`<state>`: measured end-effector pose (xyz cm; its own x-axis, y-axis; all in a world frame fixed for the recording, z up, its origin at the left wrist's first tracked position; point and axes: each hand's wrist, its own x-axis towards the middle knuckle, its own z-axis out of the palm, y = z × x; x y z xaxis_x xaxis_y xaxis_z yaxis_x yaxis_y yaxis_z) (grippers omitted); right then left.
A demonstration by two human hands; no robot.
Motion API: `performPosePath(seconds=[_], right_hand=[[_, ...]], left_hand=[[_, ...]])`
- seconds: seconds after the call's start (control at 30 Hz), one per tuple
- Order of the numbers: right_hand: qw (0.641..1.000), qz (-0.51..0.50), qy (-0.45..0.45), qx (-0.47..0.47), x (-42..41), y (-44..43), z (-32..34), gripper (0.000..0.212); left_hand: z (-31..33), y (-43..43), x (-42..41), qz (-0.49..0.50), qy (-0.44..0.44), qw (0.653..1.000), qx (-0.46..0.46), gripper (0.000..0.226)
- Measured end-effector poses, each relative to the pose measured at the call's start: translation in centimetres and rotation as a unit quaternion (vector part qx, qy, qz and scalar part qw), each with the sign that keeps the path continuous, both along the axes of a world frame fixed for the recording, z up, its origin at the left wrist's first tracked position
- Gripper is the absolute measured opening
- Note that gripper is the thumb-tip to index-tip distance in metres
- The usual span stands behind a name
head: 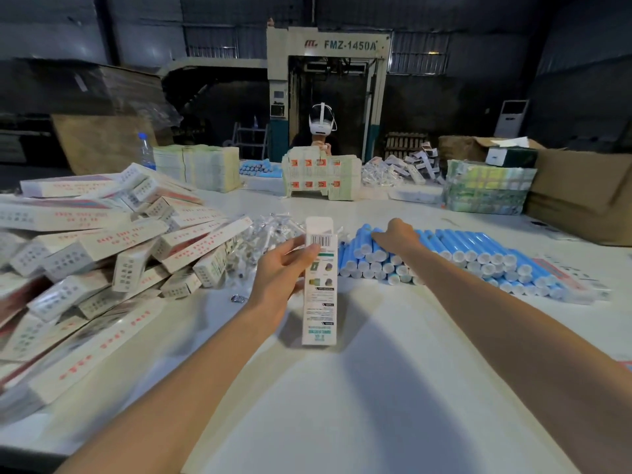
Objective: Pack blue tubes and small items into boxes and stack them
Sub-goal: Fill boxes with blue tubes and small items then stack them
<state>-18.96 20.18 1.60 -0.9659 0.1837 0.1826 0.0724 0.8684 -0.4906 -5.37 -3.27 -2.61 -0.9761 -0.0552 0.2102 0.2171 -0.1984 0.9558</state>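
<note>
Holding the carton [319, 285] lengthwise above the middle of the desk [342, 388], the left hand [280, 268] wraps fingers and thumb round its sides. The far flap stands open, probably so a tube can slide in. Filled boxes [113, 241] are heaped along the left edge. Beyond, the right hand [396, 236] lies on the blue tubes [478, 251] stacked toward the right edge; I cannot tell whether it has closed on one. Clear packets of small items [263, 234] lie just behind the carton.
</note>
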Motion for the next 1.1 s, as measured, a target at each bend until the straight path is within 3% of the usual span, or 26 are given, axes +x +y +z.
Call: performPosePath(seconds=[0.13,0.27,0.43,0.5,0.57,0.63,0.7,0.77,0.83,1.0,1.1], right_hand=[[0.999,0.013,-0.020,0.035,-0.1,-0.2,1.2,0.033],[0.996,0.028,-0.059,0.060,0.7,-1.1,2.3,0.014],[0.999,0.014,-0.018,-0.046,2.0,0.1,2.4,0.008],[0.987,0.018,0.045,-0.152,3.3,0.8,3.0,0.004],[0.929,0.068,0.095,-0.351,5.3,1.0,4.1,0.007],[0.839,0.146,0.125,-0.510,7.9,0.4,5.5,0.010],[0.783,0.211,0.151,-0.565,9.8,-0.8,6.6,0.020],[0.765,0.245,0.162,-0.574,10.9,-2.2,7.0,0.031],[0.788,0.248,0.161,-0.540,11.4,-3.5,6.9,0.040],[0.896,0.237,0.164,-0.339,11.2,-3.0,7.2,0.066],[0.926,0.254,0.109,-0.257,10.9,-2.8,8.0,0.064]], left_hand=[[0.0,0.3,0.3,-0.032,0.015,0.999,0.014,0.033],[0.1,0.5,0.6,-0.074,0.023,0.996,0.032,0.041],[0.2,0.4,0.7,-0.079,0.024,0.996,0.028,0.041],[0.2,0.4,0.7,-0.082,0.030,0.996,0.025,0.038],[0.4,0.5,0.8,-0.085,0.040,0.995,0.024,0.034],[0.6,0.6,1.0,-0.085,0.051,0.995,0.013,0.033],[0.7,0.7,1.2,-0.081,0.061,0.995,-0.004,0.034],[0.8,0.7,1.4,-0.081,0.068,0.994,-0.020,0.037],[0.9,0.7,1.5,-0.081,0.073,0.994,-0.031,0.042],[0.6,0.4,1.5,-0.067,0.077,0.994,-0.038,0.040],[0.6,0.4,1.6,-0.070,0.084,0.993,-0.049,0.034]])
